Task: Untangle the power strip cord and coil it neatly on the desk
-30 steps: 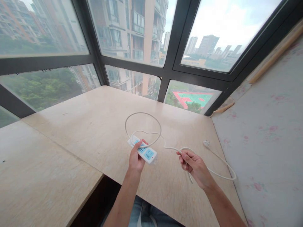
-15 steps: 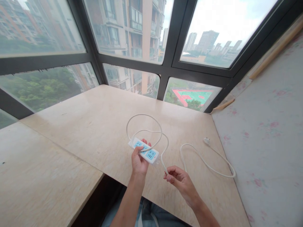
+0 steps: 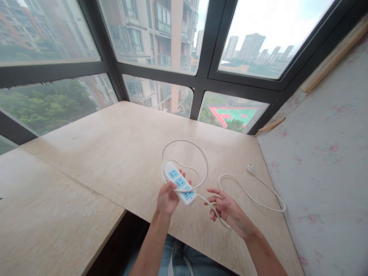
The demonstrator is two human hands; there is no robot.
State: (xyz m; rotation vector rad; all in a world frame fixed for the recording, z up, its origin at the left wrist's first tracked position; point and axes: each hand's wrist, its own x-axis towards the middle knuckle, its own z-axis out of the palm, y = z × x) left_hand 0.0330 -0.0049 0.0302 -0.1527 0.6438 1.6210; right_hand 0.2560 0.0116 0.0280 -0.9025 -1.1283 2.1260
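Note:
My left hand (image 3: 166,198) grips a white power strip (image 3: 179,182) with blue sockets, thumb pressing a loop of its white cord (image 3: 201,157) against the strip's face. My right hand (image 3: 227,209) is just right of the strip, fingers partly curled around the cord where it leaves the strip. From there the cord runs in a slack curve over the wooden tabletop (image 3: 115,153) to the right and ends in a white plug (image 3: 251,168) lying near the wall.
The tabletop runs up to a dark-framed bay window (image 3: 201,82) with buildings and a sports court outside. A floral-papered wall (image 3: 324,161) bounds the right side. A gap in the table edge shows my jeans (image 3: 178,260) below.
My right hand has come in towards the strip, drawing the cord with it. My left hand has turned the strip more lengthwise and the loop on it has shifted right.

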